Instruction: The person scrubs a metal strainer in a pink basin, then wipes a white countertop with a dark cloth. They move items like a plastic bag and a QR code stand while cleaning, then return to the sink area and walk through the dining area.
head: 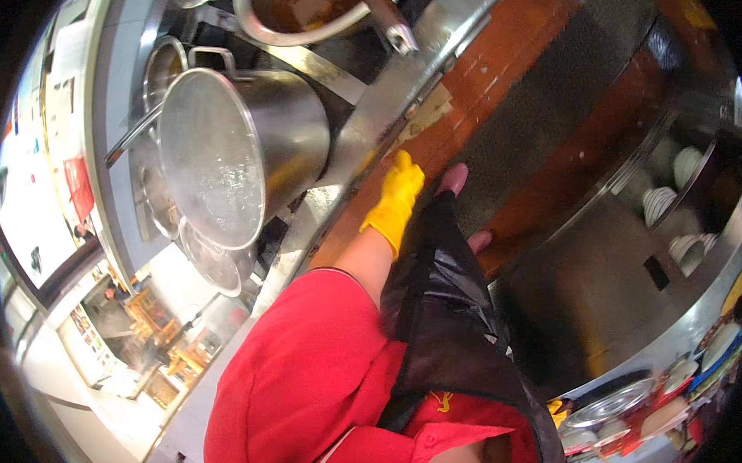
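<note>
My left hand (398, 195), in a yellow rubber glove, hangs beside the front edge of the steel stove (366, 123). Its fingers look curled together, and I see nothing in them. On the stove, nearest to this hand, stands a large stainless steel stockpot (295, 129) with steaming, bubbling liquid (218, 181). A long metal handle (133, 135) projects at the pot's far rim. To the right of my apron (458, 359) a small yellow patch (557, 413) shows, possibly my gloved right hand; its shape and grip are hidden.
Another large pot (274, 38) with brown contents stands further along the stove, a handle (389, 21) across its rim. Stacked white bowls (658, 203) sit in a steel cabinet at right. A round metal tray (612, 403) and plates crowd the counter. The floor (537, 114) looks dark and wet.
</note>
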Motion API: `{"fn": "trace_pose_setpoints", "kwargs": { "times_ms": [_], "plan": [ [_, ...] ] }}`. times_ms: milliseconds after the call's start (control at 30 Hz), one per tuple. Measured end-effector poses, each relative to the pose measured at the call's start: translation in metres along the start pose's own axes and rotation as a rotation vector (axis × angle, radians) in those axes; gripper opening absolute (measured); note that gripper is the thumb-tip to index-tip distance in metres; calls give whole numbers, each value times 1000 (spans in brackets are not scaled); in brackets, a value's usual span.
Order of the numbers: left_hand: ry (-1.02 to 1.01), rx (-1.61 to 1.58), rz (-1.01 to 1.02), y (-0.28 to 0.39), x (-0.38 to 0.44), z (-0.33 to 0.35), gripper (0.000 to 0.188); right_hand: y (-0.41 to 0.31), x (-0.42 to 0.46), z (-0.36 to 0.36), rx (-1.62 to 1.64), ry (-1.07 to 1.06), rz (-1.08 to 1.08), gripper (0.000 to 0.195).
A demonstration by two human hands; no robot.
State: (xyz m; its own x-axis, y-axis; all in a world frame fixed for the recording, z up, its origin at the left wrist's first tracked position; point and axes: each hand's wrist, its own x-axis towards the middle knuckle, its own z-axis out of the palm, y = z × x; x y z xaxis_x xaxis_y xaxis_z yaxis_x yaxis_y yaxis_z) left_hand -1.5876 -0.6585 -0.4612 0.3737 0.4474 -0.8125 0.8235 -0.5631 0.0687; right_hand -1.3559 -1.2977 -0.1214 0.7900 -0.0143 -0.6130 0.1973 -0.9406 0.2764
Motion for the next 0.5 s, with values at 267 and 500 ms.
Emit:
{"fn": "trace_pose_setpoints", "kwargs": {
  "times_ms": [267, 500],
  "plan": [
    [-277, -1559, 129, 117, -24, -64, 40, -132, -6, -69, 317, -8, -30, 47],
    [-311, -1194, 360, 257, -8, -274, 73, -255, 64, -172, 862, 70, 6, 52]
  ]
}}
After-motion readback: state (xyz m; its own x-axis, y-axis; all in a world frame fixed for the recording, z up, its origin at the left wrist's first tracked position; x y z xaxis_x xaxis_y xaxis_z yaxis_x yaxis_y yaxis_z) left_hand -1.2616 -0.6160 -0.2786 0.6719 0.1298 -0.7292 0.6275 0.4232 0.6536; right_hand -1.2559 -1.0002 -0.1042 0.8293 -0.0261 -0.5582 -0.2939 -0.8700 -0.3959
